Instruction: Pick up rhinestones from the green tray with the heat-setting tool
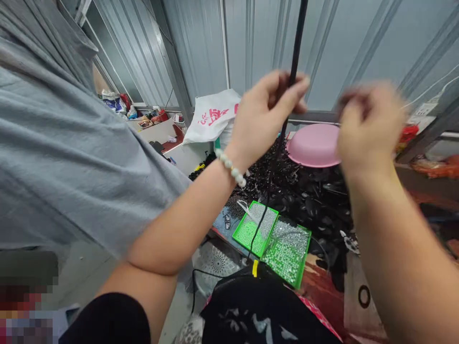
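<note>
Left hand [267, 112] fingers pinch the black cord [294, 52]; right hand [369, 126] — blurred, grip unclear — above green trays [272, 239].

Two shallow green plastic trays [255, 228] of small clear beads sit side by side at lower centre. One round pink plastic bowl [313, 145] lies upside down at centre right. One white plastic bag with red print [212, 116] stands at upper centre. Two raised hands [267, 112] show, and one thin black cord [296, 45].
</note>
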### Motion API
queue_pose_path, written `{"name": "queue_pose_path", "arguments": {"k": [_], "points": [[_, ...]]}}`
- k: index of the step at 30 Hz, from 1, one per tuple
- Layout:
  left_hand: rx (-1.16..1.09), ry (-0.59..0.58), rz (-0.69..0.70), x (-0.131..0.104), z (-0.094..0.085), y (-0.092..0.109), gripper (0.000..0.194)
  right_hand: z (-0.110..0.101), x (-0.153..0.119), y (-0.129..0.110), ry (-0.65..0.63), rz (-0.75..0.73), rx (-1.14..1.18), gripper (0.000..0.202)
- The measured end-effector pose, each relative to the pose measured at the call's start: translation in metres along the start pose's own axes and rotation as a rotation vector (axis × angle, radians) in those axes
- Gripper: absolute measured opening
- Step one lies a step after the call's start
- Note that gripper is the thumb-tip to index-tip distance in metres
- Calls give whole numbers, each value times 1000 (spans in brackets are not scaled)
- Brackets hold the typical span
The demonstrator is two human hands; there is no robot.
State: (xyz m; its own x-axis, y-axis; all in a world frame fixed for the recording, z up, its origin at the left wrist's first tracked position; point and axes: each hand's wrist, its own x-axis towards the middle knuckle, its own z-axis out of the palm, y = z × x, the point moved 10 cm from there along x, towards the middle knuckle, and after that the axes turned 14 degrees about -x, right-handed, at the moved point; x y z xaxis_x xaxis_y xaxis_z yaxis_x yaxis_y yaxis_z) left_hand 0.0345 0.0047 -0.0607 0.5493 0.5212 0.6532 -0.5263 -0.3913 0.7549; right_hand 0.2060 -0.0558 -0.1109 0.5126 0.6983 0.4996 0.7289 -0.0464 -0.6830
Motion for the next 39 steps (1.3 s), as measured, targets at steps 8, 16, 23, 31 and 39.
{"name": "queue_pose_path", "arguments": {"k": [8,16,23,31,39], "points": [[-57,100,-366,-122,-32,-91,16,261,-297,95,-762,317,82,23],[104,116,-829,-261,-85,-157,30,227,-285,93,-610,550,332,50],[94,54,-1050,-407,-89,-217,77,123,-197,6,-209,469,618,43],[54,77,-892,-370,-30,-214,25,29,-141,-17,328,574,705,48],[-30,86,-834,-336,-40,-198,64,-1,-114,-5,354,418,676,46]]}}
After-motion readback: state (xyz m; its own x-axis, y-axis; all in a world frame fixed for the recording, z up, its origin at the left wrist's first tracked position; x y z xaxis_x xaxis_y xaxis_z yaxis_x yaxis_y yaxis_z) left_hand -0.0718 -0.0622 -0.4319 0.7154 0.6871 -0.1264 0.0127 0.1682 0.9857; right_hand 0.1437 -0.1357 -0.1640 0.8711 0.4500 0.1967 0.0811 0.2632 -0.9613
